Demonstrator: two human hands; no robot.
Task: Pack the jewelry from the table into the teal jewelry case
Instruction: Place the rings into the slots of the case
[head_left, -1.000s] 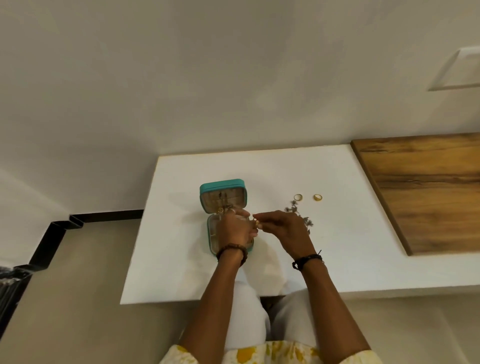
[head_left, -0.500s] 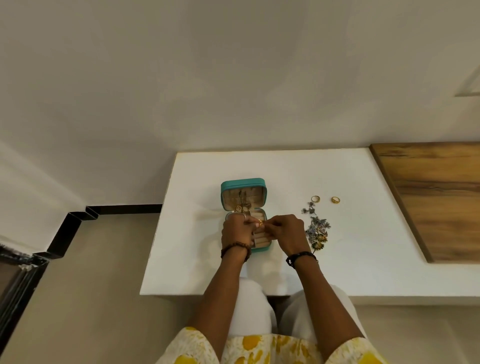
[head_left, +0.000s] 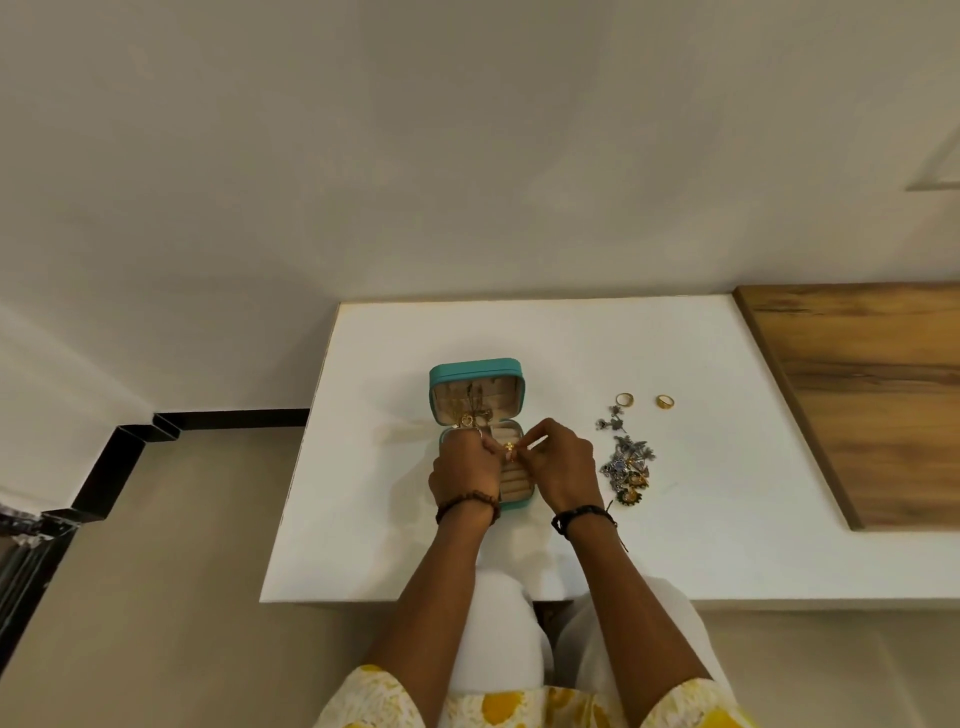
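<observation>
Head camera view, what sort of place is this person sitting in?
Likely a room at home, perhaps a bedroom or dressing corner: a plain white table against a bare wall, a wooden board beside it, and an open teal jewelry case.

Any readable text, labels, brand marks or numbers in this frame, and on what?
None. The teal jewelry case shows no lettering, nor do the white table, the wooden board or the wall plate. Any engraving on the gold rings is too small to tell.

Soft, even, rather dim light leaves faint shadows on the white bench (head_left: 675, 545); wide-angle bending warps the edges.
</observation>
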